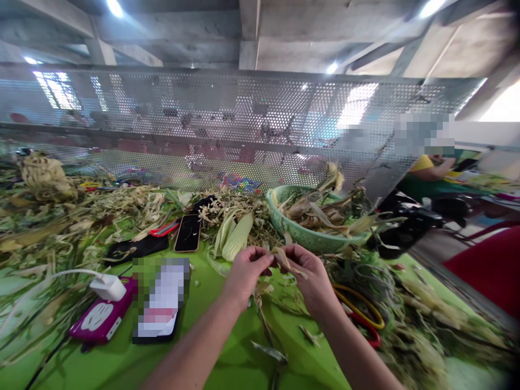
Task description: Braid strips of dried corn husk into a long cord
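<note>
My left hand [249,269] and my right hand [306,271] meet above the green table, fingers pinched close together. A strip of dried corn husk [289,263] runs between them and lies across the fingers of my right hand. Both hands are closed on it, though the fingertips partly cover where they grip. Just beyond my left hand lie pale green corn husks [239,236]. Beyond my right hand stands a green plastic basket [309,236] filled with dry husks. Below the hands, thin husk scraps [268,327] are on the table.
Phones [187,233] [162,303], a red cutter [164,229] and a purple power strip [103,317] with a white charger lie to the left. Yellow and red handles [361,309] show at right amid tangled fibres. A perforated metal panel [227,130] stands behind; another person [433,168] sits at far right.
</note>
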### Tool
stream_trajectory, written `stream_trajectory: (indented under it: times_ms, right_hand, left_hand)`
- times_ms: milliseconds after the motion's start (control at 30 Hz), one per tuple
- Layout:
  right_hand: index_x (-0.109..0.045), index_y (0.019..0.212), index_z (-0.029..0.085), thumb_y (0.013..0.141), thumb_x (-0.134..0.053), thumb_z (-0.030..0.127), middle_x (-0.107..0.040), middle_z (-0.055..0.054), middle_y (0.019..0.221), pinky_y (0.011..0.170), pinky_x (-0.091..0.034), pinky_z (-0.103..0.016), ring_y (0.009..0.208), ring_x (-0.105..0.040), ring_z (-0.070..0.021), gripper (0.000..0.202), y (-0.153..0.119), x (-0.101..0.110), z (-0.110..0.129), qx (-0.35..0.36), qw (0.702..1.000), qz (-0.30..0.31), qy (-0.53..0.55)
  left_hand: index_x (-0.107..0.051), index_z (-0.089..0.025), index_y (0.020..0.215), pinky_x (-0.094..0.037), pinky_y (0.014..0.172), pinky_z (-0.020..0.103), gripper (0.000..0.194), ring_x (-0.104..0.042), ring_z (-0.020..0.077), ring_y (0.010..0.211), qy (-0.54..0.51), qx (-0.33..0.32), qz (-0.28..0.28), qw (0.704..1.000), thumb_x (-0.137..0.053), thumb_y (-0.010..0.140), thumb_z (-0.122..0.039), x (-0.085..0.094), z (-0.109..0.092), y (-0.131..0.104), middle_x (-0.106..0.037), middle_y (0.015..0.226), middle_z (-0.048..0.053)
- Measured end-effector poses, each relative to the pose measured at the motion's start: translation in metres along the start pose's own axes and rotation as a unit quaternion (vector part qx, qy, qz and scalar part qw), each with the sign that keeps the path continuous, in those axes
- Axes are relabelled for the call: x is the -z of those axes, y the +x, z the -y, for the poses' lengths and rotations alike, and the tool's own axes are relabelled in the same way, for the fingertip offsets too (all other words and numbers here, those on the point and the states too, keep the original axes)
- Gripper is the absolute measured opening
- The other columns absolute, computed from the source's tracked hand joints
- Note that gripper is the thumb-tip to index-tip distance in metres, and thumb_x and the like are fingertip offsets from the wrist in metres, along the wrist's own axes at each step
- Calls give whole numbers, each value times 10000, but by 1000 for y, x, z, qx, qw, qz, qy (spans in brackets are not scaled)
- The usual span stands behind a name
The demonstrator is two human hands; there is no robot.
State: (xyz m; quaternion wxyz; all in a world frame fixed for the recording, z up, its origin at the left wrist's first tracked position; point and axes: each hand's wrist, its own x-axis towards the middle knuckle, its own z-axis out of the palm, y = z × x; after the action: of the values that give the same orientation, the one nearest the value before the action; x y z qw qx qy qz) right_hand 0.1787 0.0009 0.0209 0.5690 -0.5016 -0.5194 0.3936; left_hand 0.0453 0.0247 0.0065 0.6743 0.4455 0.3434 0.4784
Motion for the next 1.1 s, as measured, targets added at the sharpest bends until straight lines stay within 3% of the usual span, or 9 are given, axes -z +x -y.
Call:
stream_trajectory:
  times_ms: [200,367,467,567,667,767,867,967,1100]
  right_hand:
    - [-580,677,182,684,-702,486,-505,16,619,566,-362,-249,580,-437,-126,328,0,-1,-4,-4,1000,-7,24]
    - [-590,687,179,704,-699,417,-534,14,630,571,-362,-251,587,-453,-130,262,1,2,-7,-14,999,15,28]
    - [-569,671,183,731,-671,395,-533,14,635,568,-363,-250,584,-453,-129,242,3,5,-5,5,1000,-16,5]
    - [-578,746,190,755,-636,394,-553,8,681,573,-378,-252,599,-474,-133,213,7,16,1,33,997,-55,-36]
    - [-599,819,195,754,-617,362,-587,-3,730,584,-399,-263,626,-511,-151,180,10,36,12,46,989,-41,-133]
    - [-626,778,210,757,-597,319,-614,2,684,587,-372,-268,631,-532,-169,115,3,65,24,50,938,-6,-344]
    - [-639,787,230,749,-571,264,-655,-6,739,569,-324,-259,665,-558,-180,86,-15,92,29,12,841,13,-540]
    - [-636,897,244,717,-540,198,-673,-21,858,540,-275,-247,711,-586,-189,208,-37,109,18,-60,760,56,-645]
    - [-581,997,199,651,-505,101,-654,-70,926,554,-254,-260,790,-594,-216,367,-54,114,-4,-55,725,64,-684]
  left_hand:
    - [-638,-160,772,-424,638,231,221,-530,92,623,-90,33,-23,995,-743,627,-290,-3,12,3,-609,731,6]
    - [-628,-169,774,-419,662,247,181,-544,113,669,-13,14,-8,1000,-687,688,-317,0,11,4,-614,738,8]
    - [-619,-163,778,-414,671,253,165,-568,126,695,21,8,8,1000,-649,722,-316,4,10,5,-621,742,15]
    - [-616,-155,793,-416,686,272,180,-607,153,737,42,17,11,999,-636,733,-324,7,8,7,-634,765,27]
    - [-612,-152,796,-416,680,275,188,-630,163,743,34,23,22,999,-646,726,-323,8,7,8,-643,764,28]
    - [-608,-151,797,-417,660,264,190,-634,153,712,11,35,18,999,-666,711,-310,9,6,8,-645,739,22]
    - [-626,-145,819,-434,665,268,218,-633,151,708,-8,43,9,999,-690,690,-309,12,7,9,-664,772,37]
    - [-636,-139,808,-443,651,262,219,-627,144,686,-31,48,6,998,-709,670,-293,14,9,10,-670,756,40]
    - [-638,-135,786,-438,609,243,215,-620,131,656,-58,52,6,997,-729,645,-269,14,11,11,-673,742,38]
